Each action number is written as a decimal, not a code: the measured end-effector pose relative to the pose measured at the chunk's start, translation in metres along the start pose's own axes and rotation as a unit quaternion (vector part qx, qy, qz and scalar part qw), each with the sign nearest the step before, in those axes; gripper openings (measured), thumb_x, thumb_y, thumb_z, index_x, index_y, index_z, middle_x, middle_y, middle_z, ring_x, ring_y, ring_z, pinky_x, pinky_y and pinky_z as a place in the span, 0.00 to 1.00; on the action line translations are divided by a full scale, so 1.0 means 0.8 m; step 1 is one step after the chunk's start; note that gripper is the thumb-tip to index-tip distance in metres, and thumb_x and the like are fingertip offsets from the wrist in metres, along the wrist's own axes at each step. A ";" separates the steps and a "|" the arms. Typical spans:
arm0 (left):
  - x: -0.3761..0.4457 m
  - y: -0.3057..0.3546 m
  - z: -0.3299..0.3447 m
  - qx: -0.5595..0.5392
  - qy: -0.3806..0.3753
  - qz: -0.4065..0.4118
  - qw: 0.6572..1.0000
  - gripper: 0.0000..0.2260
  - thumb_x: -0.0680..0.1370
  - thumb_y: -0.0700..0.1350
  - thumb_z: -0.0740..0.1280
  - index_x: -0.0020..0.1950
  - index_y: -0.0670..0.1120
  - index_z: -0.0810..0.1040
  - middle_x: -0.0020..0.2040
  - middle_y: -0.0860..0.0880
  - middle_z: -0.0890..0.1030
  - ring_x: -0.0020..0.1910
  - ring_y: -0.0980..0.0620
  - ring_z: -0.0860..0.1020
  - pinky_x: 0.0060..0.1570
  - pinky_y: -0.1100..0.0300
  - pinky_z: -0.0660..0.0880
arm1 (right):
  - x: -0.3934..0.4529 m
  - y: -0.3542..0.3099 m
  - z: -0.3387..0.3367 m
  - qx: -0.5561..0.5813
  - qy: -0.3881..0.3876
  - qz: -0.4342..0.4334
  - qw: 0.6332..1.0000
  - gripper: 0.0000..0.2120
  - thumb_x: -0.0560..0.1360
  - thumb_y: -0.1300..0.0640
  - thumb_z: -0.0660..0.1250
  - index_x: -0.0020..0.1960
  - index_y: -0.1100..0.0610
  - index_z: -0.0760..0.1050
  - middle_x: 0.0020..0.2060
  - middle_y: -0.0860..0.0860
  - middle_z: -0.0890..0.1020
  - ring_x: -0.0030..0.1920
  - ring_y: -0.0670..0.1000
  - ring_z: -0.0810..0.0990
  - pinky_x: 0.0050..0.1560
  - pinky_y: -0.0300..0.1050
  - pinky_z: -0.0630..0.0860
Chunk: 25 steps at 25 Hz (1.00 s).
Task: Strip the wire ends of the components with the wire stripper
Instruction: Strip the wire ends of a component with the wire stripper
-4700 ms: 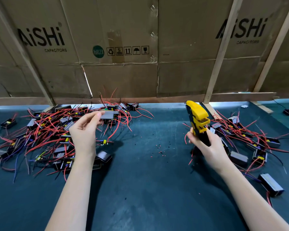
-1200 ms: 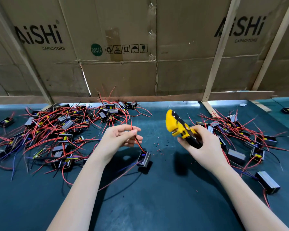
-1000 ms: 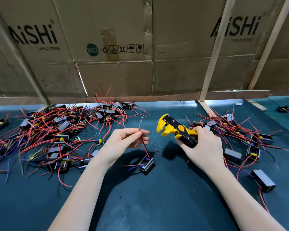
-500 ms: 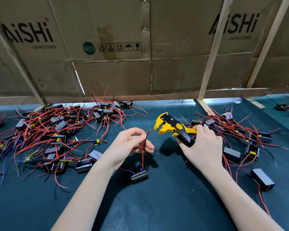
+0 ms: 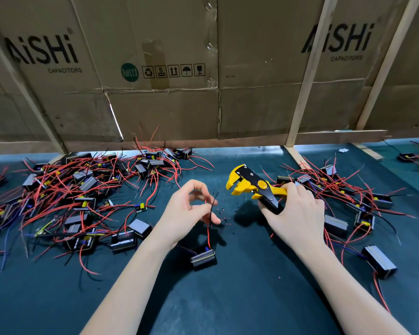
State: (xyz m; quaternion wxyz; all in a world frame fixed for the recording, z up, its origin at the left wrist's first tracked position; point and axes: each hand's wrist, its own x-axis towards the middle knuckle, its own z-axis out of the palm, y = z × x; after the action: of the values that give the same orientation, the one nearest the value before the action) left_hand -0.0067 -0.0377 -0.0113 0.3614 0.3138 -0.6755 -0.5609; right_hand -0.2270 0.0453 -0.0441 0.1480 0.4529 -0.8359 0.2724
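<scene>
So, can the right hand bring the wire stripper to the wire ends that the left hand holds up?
Probably yes. The right hand grips the wire stripper, whose open head faces the wires pinched in the left hand; only bare mat lies between them.

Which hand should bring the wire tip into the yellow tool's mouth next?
Probably the left hand. It already pinches the black wire of the component, tip pointing up, close to the open mouth of the wire stripper. The right hand is busy gripping the stripper's handles.
</scene>
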 end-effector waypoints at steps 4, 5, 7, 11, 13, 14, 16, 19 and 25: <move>0.005 -0.002 -0.001 0.055 -0.001 -0.020 0.998 0.10 0.77 0.29 0.62 0.43 0.40 0.79 0.43 0.47 0.82 0.33 0.48 0.83 0.39 0.61 0.78 | 0.002 0.002 -0.002 0.002 0.006 -0.003 1.000 0.28 0.69 0.34 0.69 0.54 0.57 0.74 0.48 0.52 0.78 0.54 0.59 0.76 0.52 0.52 0.64; 0.006 -0.001 -0.001 0.057 -0.012 -0.033 0.998 0.11 0.78 0.31 0.61 0.42 0.40 0.80 0.42 0.46 0.82 0.33 0.49 0.82 0.39 0.62 0.78 | 0.002 0.002 -0.002 0.002 0.007 -0.004 1.000 0.28 0.69 0.34 0.69 0.54 0.57 0.74 0.48 0.52 0.78 0.53 0.59 0.76 0.52 0.52 0.64; 0.007 0.000 -0.001 0.032 -0.047 -0.061 0.997 0.13 0.81 0.35 0.60 0.42 0.41 0.82 0.42 0.46 0.82 0.33 0.51 0.80 0.39 0.63 0.77 | 0.003 0.001 -0.002 0.000 0.007 -0.005 1.000 0.28 0.69 0.34 0.69 0.54 0.57 0.73 0.48 0.52 0.79 0.54 0.59 0.76 0.52 0.52 0.64; 0.005 0.003 -0.002 -0.012 -0.123 -0.086 0.989 0.14 0.83 0.40 0.60 0.40 0.41 0.79 0.42 0.46 0.80 0.34 0.53 0.77 0.39 0.65 0.75 | 0.004 0.002 -0.001 -0.005 0.010 -0.005 1.000 0.28 0.69 0.34 0.69 0.53 0.57 0.73 0.48 0.53 0.79 0.53 0.59 0.76 0.52 0.53 0.65; 0.004 0.003 -0.001 -0.039 -0.121 -0.101 0.987 0.15 0.83 0.42 0.59 0.37 0.43 0.77 0.44 0.41 0.76 0.34 0.53 0.76 0.39 0.65 0.75 | 0.003 0.003 0.000 0.000 0.017 -0.008 1.000 0.28 0.68 0.34 0.69 0.52 0.57 0.73 0.47 0.53 0.79 0.52 0.60 0.76 0.51 0.53 0.65; 0.005 0.003 -0.001 -0.048 -0.116 -0.110 0.986 0.16 0.83 0.44 0.59 0.36 0.44 0.76 0.45 0.41 0.76 0.34 0.52 0.76 0.39 0.64 0.76 | 0.003 0.003 0.001 0.003 0.019 -0.010 1.000 0.28 0.68 0.34 0.70 0.51 0.58 0.73 0.47 0.53 0.79 0.52 0.60 0.76 0.51 0.53 0.65; 0.005 0.001 -0.005 -0.053 -0.129 -0.128 0.982 0.17 0.83 0.48 0.58 0.36 0.44 0.74 0.45 0.44 0.79 0.34 0.51 0.77 0.40 0.62 0.76 | 0.002 0.002 0.002 0.007 0.022 -0.015 1.000 0.28 0.68 0.33 0.70 0.51 0.58 0.74 0.46 0.54 0.79 0.52 0.60 0.76 0.51 0.53 0.65; 0.005 -0.003 -0.007 -0.059 -0.200 -0.150 0.967 0.17 0.80 0.55 0.58 0.40 0.44 0.75 0.41 0.45 0.78 0.33 0.50 0.73 0.40 0.61 0.71 | 0.002 0.003 0.003 0.014 0.029 -0.018 0.999 0.29 0.68 0.33 0.70 0.51 0.58 0.74 0.46 0.54 0.79 0.51 0.61 0.77 0.50 0.53 0.66; 0.005 -0.011 -0.007 -0.051 -0.181 -0.112 0.976 0.15 0.80 0.51 0.60 0.36 0.47 0.72 0.31 0.52 0.67 0.32 0.54 0.66 0.37 0.64 0.67 | 0.000 0.005 0.004 -0.003 0.034 -0.029 0.999 0.29 0.68 0.33 0.70 0.50 0.58 0.74 0.45 0.54 0.78 0.50 0.60 0.77 0.49 0.53 0.66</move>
State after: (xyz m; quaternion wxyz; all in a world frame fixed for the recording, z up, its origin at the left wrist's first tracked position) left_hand -0.0039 -0.0456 -0.0186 0.1836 0.2620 -0.6604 -0.6794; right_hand -0.2301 0.0448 -0.0479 0.1859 0.4670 -0.8175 0.2811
